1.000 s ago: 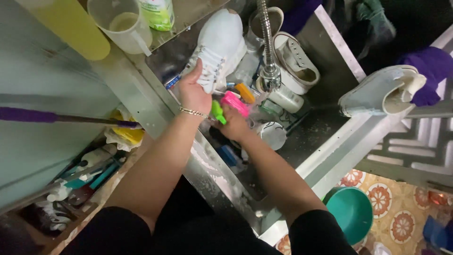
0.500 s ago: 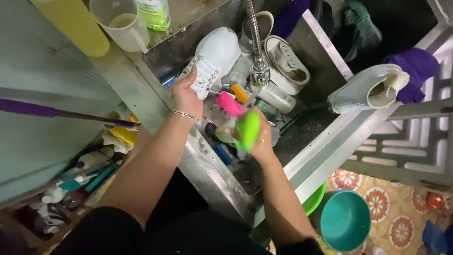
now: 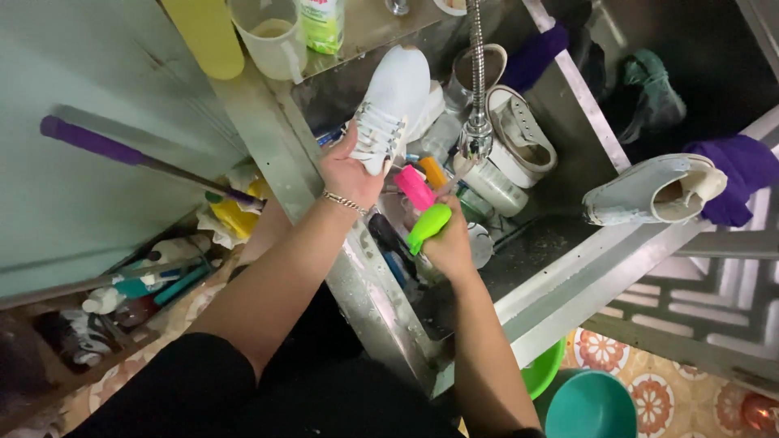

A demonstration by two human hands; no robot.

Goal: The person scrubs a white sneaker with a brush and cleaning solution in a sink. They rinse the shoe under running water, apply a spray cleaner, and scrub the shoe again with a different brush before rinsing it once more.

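Observation:
My left hand (image 3: 349,170), with a bracelet at the wrist, grips the heel of a white lace-up sneaker (image 3: 393,101) that leans on the back wall of a steel sink (image 3: 560,268). My right hand (image 3: 449,243) holds a bright green brush (image 3: 428,227) by its handle, below the flexible metal faucet head (image 3: 475,138). A pink brush (image 3: 415,186) and an orange one (image 3: 436,172) lie in the basin between the hands.
More white shoes (image 3: 523,134) sit in the sink, and one white shoe (image 3: 649,191) rests on its right rim beside a purple cloth (image 3: 742,174). A clear measuring jug (image 3: 272,36) and bottles stand behind. A purple-handled tool (image 3: 130,154) and teal basin (image 3: 588,414) lie outside.
My right hand took up the green brush from beside the pink one and drew it toward me, then up under the faucet. My left hand kept hold of the sneaker.

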